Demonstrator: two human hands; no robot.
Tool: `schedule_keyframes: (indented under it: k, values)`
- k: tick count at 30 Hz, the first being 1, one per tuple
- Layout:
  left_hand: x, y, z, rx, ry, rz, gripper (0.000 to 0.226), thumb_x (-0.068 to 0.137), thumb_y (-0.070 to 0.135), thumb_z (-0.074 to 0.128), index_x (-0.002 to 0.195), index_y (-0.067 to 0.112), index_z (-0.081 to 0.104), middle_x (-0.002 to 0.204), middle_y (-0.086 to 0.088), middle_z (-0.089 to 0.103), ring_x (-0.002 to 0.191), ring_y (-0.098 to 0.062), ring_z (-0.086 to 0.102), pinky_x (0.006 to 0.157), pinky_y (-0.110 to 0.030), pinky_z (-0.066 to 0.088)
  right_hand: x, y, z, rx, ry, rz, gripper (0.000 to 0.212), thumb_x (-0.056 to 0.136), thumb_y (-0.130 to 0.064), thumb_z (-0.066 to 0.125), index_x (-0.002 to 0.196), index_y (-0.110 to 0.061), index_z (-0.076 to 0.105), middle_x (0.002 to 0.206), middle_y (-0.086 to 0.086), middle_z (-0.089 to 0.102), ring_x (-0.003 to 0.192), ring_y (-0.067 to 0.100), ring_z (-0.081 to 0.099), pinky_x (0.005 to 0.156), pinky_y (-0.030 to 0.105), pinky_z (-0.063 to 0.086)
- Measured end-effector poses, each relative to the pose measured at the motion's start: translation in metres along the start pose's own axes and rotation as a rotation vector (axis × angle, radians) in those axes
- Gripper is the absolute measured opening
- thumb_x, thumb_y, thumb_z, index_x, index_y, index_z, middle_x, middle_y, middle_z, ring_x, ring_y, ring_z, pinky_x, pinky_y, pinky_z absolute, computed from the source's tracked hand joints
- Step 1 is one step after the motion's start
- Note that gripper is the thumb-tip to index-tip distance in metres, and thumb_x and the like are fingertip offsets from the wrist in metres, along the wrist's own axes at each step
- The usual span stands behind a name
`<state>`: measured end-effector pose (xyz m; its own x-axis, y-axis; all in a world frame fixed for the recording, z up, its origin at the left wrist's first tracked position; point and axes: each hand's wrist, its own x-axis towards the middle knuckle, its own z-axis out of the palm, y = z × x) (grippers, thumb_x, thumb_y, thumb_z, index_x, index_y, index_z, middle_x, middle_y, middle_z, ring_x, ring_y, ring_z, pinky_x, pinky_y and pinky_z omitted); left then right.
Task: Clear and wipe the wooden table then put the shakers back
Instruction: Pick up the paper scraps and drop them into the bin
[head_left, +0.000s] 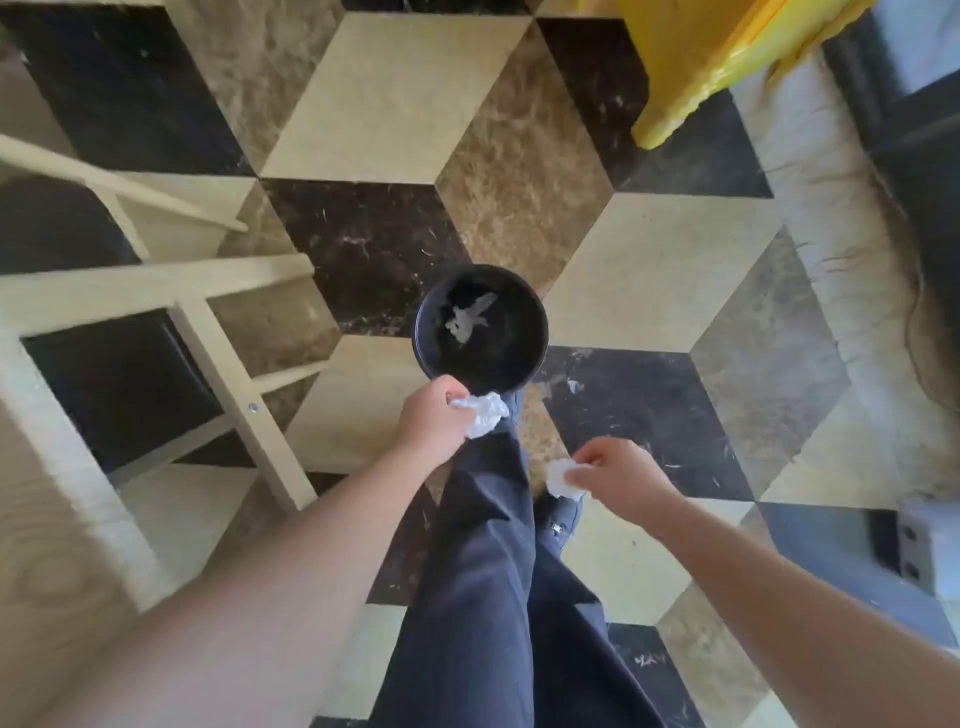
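Your left hand (434, 418) is pinching a crumpled tissue (485, 413) at the black bin's (535, 332) near rim; your right hand (621, 475) is pinching another wad (563, 480) over your trouser leg (483, 571). A pale chair frame (228, 358) is standing left, yellow plastic (691, 67) beyond. No writing is readable.

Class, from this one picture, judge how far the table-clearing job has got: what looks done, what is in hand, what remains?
Done: some white scrap already lies in the black bin. In hand: the left hand holds a crumpled tissue at the bin's near rim, and the right hand grips a second tissue, neither dropped yet. Left: wiping and returning the shakers; neither tabletop nor shakers can be seen.
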<state>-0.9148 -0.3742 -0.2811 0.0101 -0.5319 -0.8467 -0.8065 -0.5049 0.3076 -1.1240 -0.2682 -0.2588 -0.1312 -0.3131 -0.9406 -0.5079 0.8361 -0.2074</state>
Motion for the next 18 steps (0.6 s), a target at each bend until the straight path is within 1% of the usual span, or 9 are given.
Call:
schedule_keyframes:
  k: [2, 5, 9, 11, 13, 14, 15, 16, 18]
  values:
    - [0.032, -0.005, 0.007, 0.030, 0.005, 0.016, 0.016, 0.087, 0.012, 0.059, 0.098, 0.020, 0.068, 0.096, 0.001, 0.067, 0.085, -0.021, 0.063, 0.062, -0.025, 0.044, 0.035, 0.004, 0.001, -0.083, -0.033, 0.012, 0.009, 0.082, -0.021, 0.066, 0.090, -0.018, 0.069, 0.080, -0.004, 0.065, 0.073, 0.016, 0.060, 0.053, 0.023, 0.045]
    - [0.071, -0.013, 0.022, 0.110, 0.034, 0.033, 0.018, 0.087, 0.009, 0.056, 0.099, 0.017, 0.068, 0.099, -0.002, 0.066, 0.088, -0.022, 0.059, 0.067, -0.027, 0.041, 0.079, 0.000, 0.004, -0.188, -0.033, 0.007, 0.012, 0.083, -0.015, 0.057, 0.092, -0.019, 0.063, 0.089, 0.001, 0.063, 0.076, 0.019, 0.062, 0.059, 0.028, 0.053]
    - [0.105, -0.032, 0.048, 0.221, 0.075, 0.063, 0.023, 0.087, 0.004, 0.054, 0.103, 0.013, 0.068, 0.111, -0.011, 0.064, 0.099, -0.030, 0.061, 0.074, -0.030, 0.042, 0.122, -0.020, 0.016, -0.216, 0.044, -0.059, 0.014, 0.086, -0.013, 0.054, 0.097, -0.019, 0.058, 0.099, 0.008, 0.066, 0.066, 0.015, 0.056, 0.049, 0.022, 0.040]
    - [0.111, -0.035, 0.053, 0.220, 0.124, 0.120, 0.027, 0.090, 0.012, 0.060, 0.117, 0.013, 0.064, 0.117, -0.012, 0.061, 0.104, -0.033, 0.062, 0.077, -0.032, 0.045, 0.133, -0.041, 0.020, -0.138, 0.069, -0.119, 0.038, 0.086, -0.017, 0.064, 0.122, -0.021, 0.054, 0.109, 0.009, 0.065, 0.076, 0.022, 0.061, 0.058, 0.027, 0.051]
    - [0.111, -0.035, 0.054, 0.180, 0.138, 0.155, 0.054, 0.090, 0.030, 0.067, 0.140, 0.022, 0.049, 0.126, -0.012, 0.058, 0.111, -0.033, 0.061, 0.083, -0.037, 0.048, 0.135, -0.062, 0.024, -0.152, -0.028, -0.154, 0.089, 0.082, -0.030, 0.078, 0.152, -0.028, 0.023, 0.111, 0.007, 0.061, 0.087, 0.026, 0.065, 0.075, 0.039, 0.060]
    - [0.109, -0.035, 0.053, 0.184, 0.123, 0.158, 0.069, 0.088, 0.039, 0.069, 0.149, 0.027, 0.038, 0.133, -0.011, 0.055, 0.115, -0.032, 0.060, 0.086, -0.039, 0.049, 0.133, -0.070, 0.025, -0.207, -0.075, -0.164, 0.107, 0.080, -0.034, 0.081, 0.157, -0.031, 0.006, 0.108, 0.006, 0.060, 0.086, 0.025, 0.066, 0.077, 0.041, 0.061]
    - [0.106, -0.035, 0.051, 0.211, 0.101, 0.154, 0.079, 0.087, 0.046, 0.068, 0.154, 0.031, 0.028, 0.138, -0.010, 0.052, 0.119, -0.031, 0.059, 0.087, -0.039, 0.050, 0.130, -0.075, 0.026, -0.264, -0.097, -0.179, 0.115, 0.080, -0.035, 0.081, 0.158, -0.031, -0.003, 0.102, 0.006, 0.060, 0.081, 0.022, 0.066, 0.073, 0.039, 0.060]
    - [0.103, -0.036, 0.049, 0.249, 0.078, 0.146, 0.083, 0.087, 0.050, 0.066, 0.156, 0.034, 0.022, 0.142, -0.009, 0.050, 0.120, -0.031, 0.059, 0.088, -0.041, 0.051, 0.126, -0.077, 0.027, -0.311, -0.105, -0.192, 0.114, 0.081, -0.033, 0.080, 0.159, -0.029, -0.003, 0.098, 0.006, 0.059, 0.077, 0.019, 0.065, 0.068, 0.036, 0.059]
    - [0.095, -0.040, 0.042, 0.325, 0.017, 0.096, 0.078, 0.089, 0.050, 0.059, 0.155, 0.035, 0.021, 0.143, -0.008, 0.050, 0.120, -0.033, 0.059, 0.090, -0.044, 0.054, 0.115, -0.073, 0.024, -0.378, -0.098, -0.202, 0.096, 0.084, -0.028, 0.075, 0.157, -0.023, 0.014, 0.108, 0.009, 0.062, 0.085, 0.022, 0.063, 0.068, 0.033, 0.056]
